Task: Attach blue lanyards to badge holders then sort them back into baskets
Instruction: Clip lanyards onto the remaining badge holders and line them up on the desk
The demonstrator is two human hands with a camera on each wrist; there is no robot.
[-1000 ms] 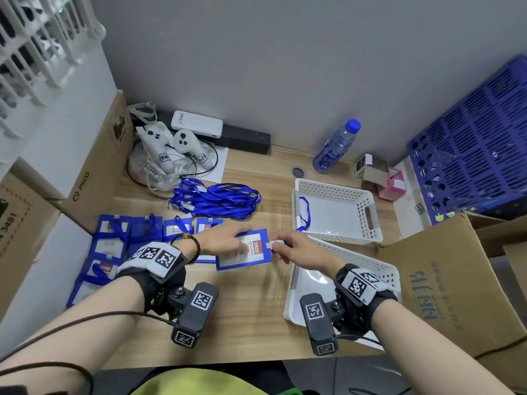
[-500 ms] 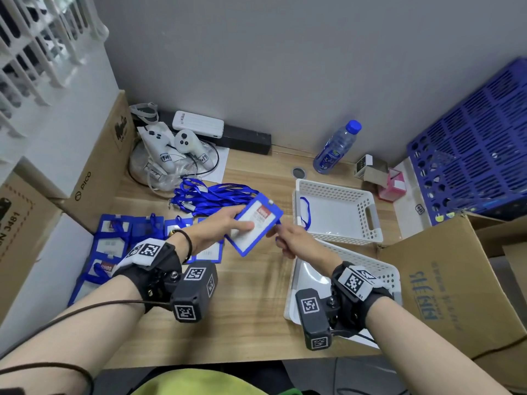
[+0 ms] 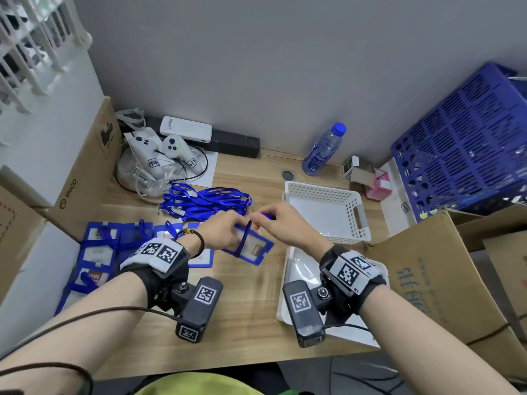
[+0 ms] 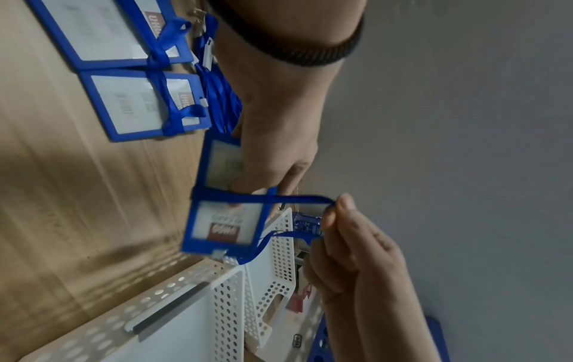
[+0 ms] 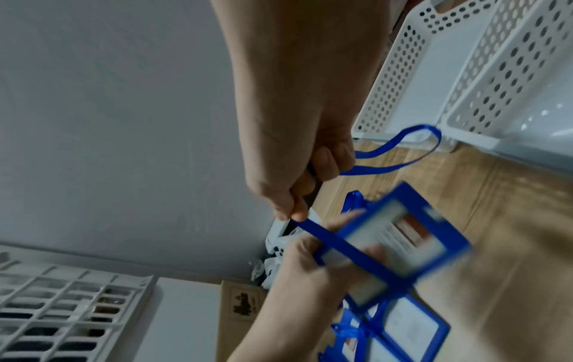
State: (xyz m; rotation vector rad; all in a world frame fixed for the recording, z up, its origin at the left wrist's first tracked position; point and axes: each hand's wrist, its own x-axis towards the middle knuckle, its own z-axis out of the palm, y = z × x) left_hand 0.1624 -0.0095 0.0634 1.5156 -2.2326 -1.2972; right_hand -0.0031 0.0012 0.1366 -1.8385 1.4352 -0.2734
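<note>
My left hand (image 3: 225,232) holds a blue badge holder (image 3: 252,248) (image 4: 226,220) (image 5: 400,237) above the wooden desk, thumb on its clear front. A blue lanyard (image 4: 279,199) (image 5: 325,238) runs across the holder's middle. My right hand (image 3: 281,223) (image 5: 297,208) pinches that strap taut just right of the holder; a loose loop of it (image 5: 412,149) hangs from the fist. Several holders wrapped in lanyards (image 3: 99,252) lie at the left. A pile of loose blue lanyards (image 3: 205,202) sits behind my hands. Two white perforated baskets stand at the right: the far one (image 3: 356,220) and the near one (image 3: 285,269).
Cardboard boxes flank the desk at left (image 3: 85,178) and right (image 3: 433,280). White controllers (image 3: 159,155), a water bottle (image 3: 323,151), small boxes (image 3: 370,178) and a blue crate (image 3: 467,143) line the back wall.
The badge holder left the desk, tilted up, then turned lower in my left hand. My right hand moved from the holder's clip end to the lanyard, now drawn across the holder.
</note>
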